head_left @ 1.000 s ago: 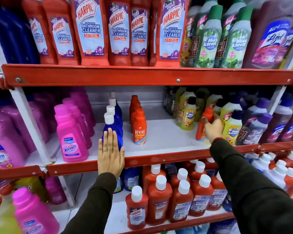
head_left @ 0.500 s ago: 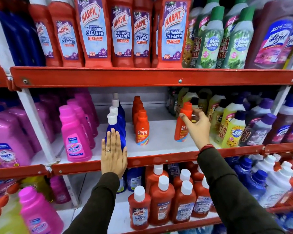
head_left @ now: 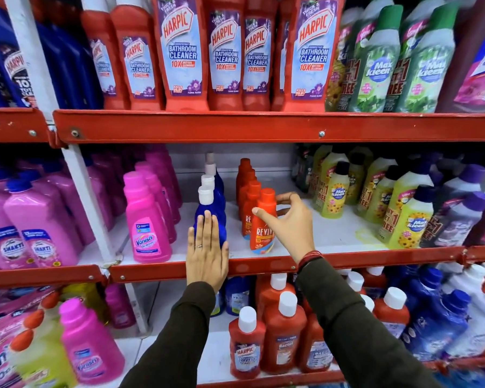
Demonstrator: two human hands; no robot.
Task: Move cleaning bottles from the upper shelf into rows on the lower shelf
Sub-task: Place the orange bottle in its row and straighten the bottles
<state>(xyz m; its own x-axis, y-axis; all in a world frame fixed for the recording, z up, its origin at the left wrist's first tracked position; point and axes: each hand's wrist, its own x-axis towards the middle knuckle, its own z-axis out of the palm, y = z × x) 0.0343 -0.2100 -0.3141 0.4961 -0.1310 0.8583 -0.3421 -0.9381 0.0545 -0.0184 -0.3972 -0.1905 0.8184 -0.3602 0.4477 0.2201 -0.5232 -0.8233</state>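
An orange Revive bottle (head_left: 264, 219) stands slightly tilted at the front of a row of like orange bottles (head_left: 247, 189) on the middle shelf (head_left: 347, 261). My right hand (head_left: 290, 222) grips it, thumb on its front and fingers behind its neck. To the left runs a row of blue bottles with white caps (head_left: 212, 200). My left hand (head_left: 206, 256) lies flat, fingers together, against the front blue bottle and the red shelf edge, holding nothing.
Pink Vanish bottles (head_left: 149, 219) fill the shelf's left, yellow-green Max Kleen bottles (head_left: 412, 219) its right. White bare shelf (head_left: 325, 233) lies between these and the orange row. Red Harpic bottles (head_left: 184, 51) stand above, and red white-capped bottles (head_left: 283, 337) stand below.
My right hand carried the orange bottle leftward from beside the yellow-green bottles to the front of the orange row. My left hand stayed flat against the blue bottle.
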